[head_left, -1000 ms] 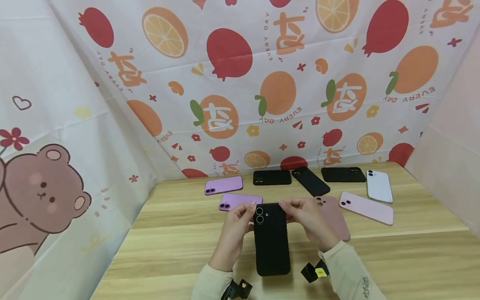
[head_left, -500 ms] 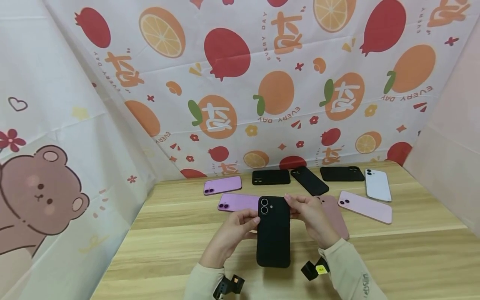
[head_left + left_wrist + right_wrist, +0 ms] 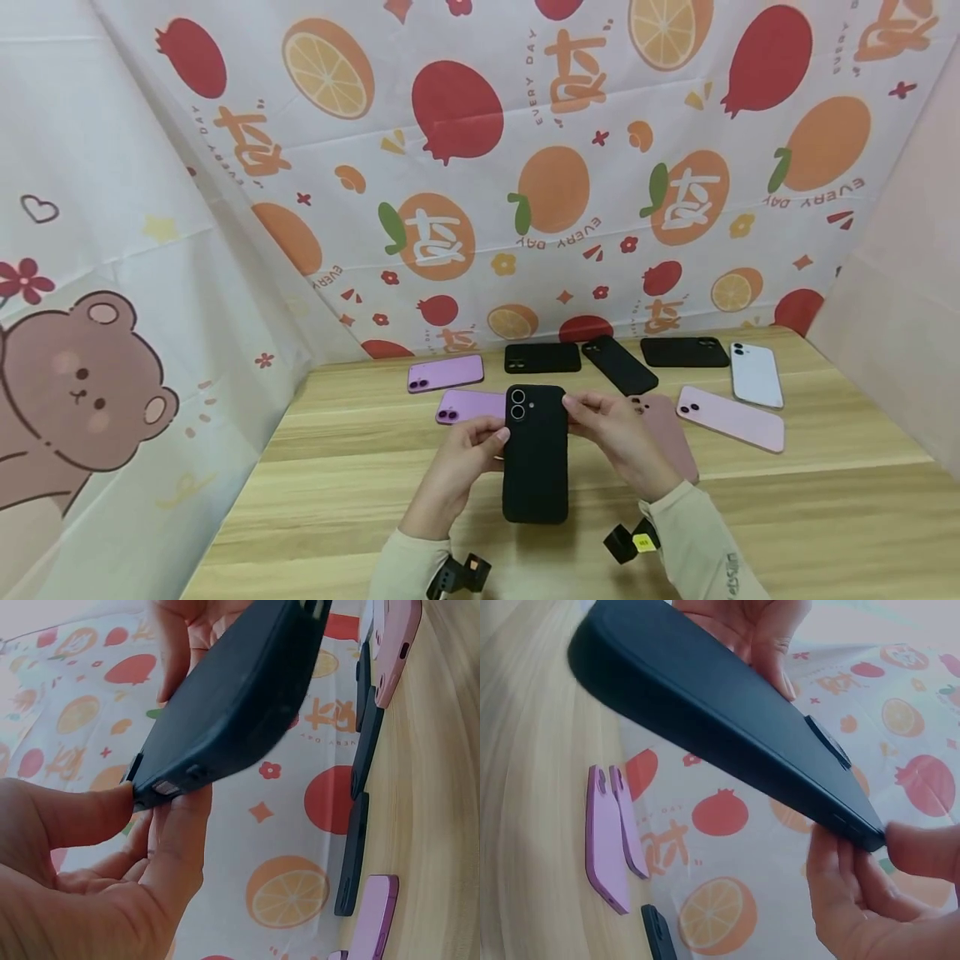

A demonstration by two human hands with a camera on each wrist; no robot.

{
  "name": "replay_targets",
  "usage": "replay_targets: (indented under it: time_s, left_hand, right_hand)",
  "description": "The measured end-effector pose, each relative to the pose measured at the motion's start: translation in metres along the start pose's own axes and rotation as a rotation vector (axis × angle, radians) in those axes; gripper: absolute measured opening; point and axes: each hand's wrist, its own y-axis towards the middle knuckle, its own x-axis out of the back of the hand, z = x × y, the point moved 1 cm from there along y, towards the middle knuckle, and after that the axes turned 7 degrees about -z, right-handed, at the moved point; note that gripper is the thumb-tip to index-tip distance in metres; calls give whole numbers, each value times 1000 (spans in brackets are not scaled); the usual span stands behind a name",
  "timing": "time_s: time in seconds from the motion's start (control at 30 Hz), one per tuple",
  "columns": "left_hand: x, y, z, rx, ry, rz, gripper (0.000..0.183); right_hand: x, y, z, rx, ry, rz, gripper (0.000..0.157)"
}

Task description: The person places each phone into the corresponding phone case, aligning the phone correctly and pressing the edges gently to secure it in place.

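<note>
A phone in a matte black case (image 3: pixel 536 467) is held up over the table, its back with two ringed camera lenses facing the head camera. My left hand (image 3: pixel 467 458) pinches its left edge below the lenses, thumb on the back. At the upper right corner, my right hand (image 3: pixel 611 433) grips the case between thumb and fingers. From the left wrist, the cased phone (image 3: pixel 232 697) appears tilted, with a side cutout above the fingertips. The right wrist view shows its long edge (image 3: pixel 727 761) and raised camera rim. Its front is hidden from the head view.
Two purple phones (image 3: pixel 446 372) lie at the left rear. Several black cases or cased phones (image 3: pixel 542 357) line the back edge. A white phone (image 3: pixel 756 375), a pale pink phone (image 3: pixel 731 418) and a dusty-pink case or phone (image 3: pixel 669 435) lie right. A fruit-print curtain (image 3: pixel 551 192) hangs behind.
My left hand has slid from the upper left corner down to the phone's left side. The cased phone has risen slightly in view, shifting right, then back left. My right hand stays at its corner.
</note>
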Motion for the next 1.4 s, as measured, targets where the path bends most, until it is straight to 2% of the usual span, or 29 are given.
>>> replay_targets:
  time_s: [0.13, 0.3, 0.53, 0.73, 1.03, 1.27, 1.4]
  left_hand:
    - [2, 0, -1, 3, -18, -39, 23]
    - [7, -3, -3, 13, -22, -85, 23]
    - [10, -1, -4, 19, -27, -101, 25]
    - [8, 2, -5, 31, -31, -107, 28]
    - [4, 1, -7, 3, -70, -102, 31]
    - [4, 0, -8, -9, -50, -101, 30]
    - [5, -1, -6, -11, -16, -107, 29]
  right_hand:
    - [-1, -2, -3, 20, -40, 93, 40]
    - [-3, -2, -6, 46, -61, 224, 36]
    - [-4, -2, -5, 26, -103, 316, 31]
    - [-5, -3, -3, 41, -122, 256, 27]
    - [-6, -6, -2, 74, -92, 130, 23]
    - [-5, -7, 0, 68, -75, 100, 29]
    - [-7, -7, 1, 65, -75, 102, 27]
